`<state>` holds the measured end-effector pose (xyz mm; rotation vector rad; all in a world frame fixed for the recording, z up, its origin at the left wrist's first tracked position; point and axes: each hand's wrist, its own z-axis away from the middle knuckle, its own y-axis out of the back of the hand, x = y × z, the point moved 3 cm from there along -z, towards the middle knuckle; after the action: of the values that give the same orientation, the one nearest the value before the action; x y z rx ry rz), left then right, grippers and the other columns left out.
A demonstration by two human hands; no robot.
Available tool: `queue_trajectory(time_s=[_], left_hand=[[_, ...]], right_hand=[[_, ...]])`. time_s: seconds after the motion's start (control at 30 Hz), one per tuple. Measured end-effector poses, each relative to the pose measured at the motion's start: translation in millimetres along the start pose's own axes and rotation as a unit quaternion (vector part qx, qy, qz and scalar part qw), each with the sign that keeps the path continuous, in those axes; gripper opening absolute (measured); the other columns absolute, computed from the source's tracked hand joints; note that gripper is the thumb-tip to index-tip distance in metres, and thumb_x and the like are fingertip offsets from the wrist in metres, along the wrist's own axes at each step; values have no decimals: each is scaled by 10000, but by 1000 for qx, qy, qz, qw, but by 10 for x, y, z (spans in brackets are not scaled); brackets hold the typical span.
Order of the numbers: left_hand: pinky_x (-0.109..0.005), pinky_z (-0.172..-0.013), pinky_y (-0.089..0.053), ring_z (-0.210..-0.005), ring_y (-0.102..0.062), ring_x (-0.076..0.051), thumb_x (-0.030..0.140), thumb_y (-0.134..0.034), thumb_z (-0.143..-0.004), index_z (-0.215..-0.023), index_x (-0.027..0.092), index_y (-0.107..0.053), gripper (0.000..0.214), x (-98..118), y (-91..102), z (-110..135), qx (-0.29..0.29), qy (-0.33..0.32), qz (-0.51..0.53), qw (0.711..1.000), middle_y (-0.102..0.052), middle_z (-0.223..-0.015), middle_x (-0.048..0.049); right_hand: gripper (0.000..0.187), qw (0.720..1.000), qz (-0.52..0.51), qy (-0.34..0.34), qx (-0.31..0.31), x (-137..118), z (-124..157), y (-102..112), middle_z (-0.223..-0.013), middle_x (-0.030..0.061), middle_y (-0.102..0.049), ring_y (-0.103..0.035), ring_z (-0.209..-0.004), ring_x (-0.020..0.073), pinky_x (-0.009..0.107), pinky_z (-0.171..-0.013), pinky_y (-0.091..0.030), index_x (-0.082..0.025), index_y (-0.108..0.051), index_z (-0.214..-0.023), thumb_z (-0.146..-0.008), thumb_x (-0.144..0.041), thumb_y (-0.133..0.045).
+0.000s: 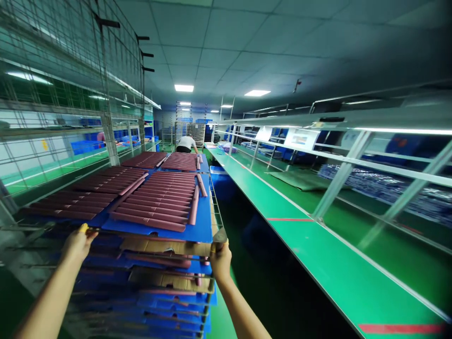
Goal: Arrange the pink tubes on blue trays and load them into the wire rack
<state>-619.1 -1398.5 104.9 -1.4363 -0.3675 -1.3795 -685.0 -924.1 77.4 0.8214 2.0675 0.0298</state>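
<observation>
No words, numbers or brands can be read. Far ahead of the right hand (pixel 221 263), two white rectangular paper sheets (pixel 301 139) hang on a pale metal bench frame (pixel 342 176), their printing too small to tell. Beyond the left hand (pixel 79 242), a small yellow tag (pixel 44 144), seen through the grey wire rack (pixel 116 56), is also unreadable.

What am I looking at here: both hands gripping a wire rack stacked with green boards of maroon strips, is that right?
Not quite: the boards are blue, not green. The head view shows the left hand and right hand gripping a wire rack stacked with blue boards of maroon strips.
</observation>
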Motion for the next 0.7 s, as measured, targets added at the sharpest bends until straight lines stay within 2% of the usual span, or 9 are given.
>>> queue_trajectory(time_s=[0.13, 0.43, 0.7], left_hand=[[-141, -472, -520, -499, -542, -71, 59, -395, -896, -621, 118, -491, 297, 4, 1, -20, -39, 12, -31, 999, -536, -567, 5], [-173, -516, -552, -494, -556, -82, 60, -432, -870, -606, 128, -503, 282, 24, 8, 53, -64, 2, -36, 997, -547, -562, -7], [-194, -540, -573, -541, -577, -92, 87, -399, -875, -638, 126, -514, 267, -38, -124, 36, -79, -12, -30, 996, -558, -588, -18]], right_hand=[[295, 999, 24, -24, -10, 26, -55, -31, -631, 39, -545, -518, -559, 177, 284, -542, -379, -220, -398, -723, -833, -489, -351], [368, 997, 49, -61, -20, 22, -178, -76, -632, 44, -546, -515, -577, 201, 277, -534, -328, -188, -462, -865, -823, -523, -315], [382, 995, 77, -62, -28, 71, -400, -97, -656, 50, -560, -526, -589, 195, 277, -554, -349, -193, -465, -860, -828, -539, -306]])
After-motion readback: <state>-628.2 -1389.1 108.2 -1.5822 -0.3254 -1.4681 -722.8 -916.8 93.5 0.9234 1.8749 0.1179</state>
